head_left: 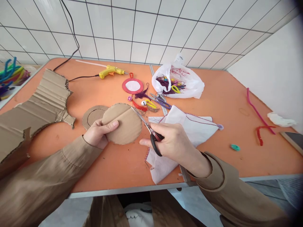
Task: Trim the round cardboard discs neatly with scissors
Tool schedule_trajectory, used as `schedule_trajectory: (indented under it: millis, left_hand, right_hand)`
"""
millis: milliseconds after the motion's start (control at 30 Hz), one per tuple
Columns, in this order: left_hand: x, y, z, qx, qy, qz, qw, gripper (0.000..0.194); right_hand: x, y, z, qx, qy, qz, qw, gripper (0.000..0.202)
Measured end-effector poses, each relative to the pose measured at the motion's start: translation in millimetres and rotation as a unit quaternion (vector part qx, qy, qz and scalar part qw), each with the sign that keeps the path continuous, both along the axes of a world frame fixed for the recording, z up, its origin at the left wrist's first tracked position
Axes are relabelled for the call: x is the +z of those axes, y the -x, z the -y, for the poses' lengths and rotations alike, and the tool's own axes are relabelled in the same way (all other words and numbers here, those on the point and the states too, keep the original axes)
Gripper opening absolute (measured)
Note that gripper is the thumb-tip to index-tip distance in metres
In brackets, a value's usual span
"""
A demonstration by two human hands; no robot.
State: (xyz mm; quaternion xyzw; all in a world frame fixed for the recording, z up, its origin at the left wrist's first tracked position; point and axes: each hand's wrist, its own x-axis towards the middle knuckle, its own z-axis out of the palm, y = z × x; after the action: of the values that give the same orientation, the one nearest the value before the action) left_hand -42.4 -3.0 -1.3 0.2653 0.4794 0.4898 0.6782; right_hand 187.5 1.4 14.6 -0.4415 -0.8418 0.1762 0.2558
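Note:
My left hand pinches the left side of a round cardboard disc, its thumb lying on top. In my right hand is a pair of scissors with black handles, and the blades touch the disc's upper right edge. Another cardboard disc, with a circle drawn on it, lies on the table partly behind the held one. Beneath my right hand is a white cloth with dark red stitched edges.
On the orange table lie a yellow glue gun, a red-rimmed disc, purple-handled scissors, and tassels with bells. A plastic bag stands behind. Cut cardboard covers the left; pipe cleaners lie right.

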Motion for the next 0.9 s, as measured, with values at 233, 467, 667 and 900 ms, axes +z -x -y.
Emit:
schedule_trajectory:
  millis: [233,467,667,900]
  left_hand:
    - [2.1,1.0,-0.7,0.000,-0.010,-0.011,1.000,0.030]
    - [3.4,0.1,1.5,-0.006,-0.029,-0.011,0.999,0.030]
    - [3.5,0.0,1.2,-0.007,-0.040,-0.024,0.999,0.027]
    - [4.6,1.9,-0.8,0.000,-0.048,-0.036,0.998,0.035]
  right_hand:
    - [-2.2,1.4,-4.3,0.004,0.052,-0.049,0.997,0.057]
    - [1.6,2.2,-5.8,0.015,0.168,-0.083,0.982,0.046]
    - [-4.2,2.4,-5.3,-0.007,0.039,-0.013,0.999,0.044]
    - [-4.6,1.1,-5.1,-0.009,-0.022,0.022,0.999,0.043]
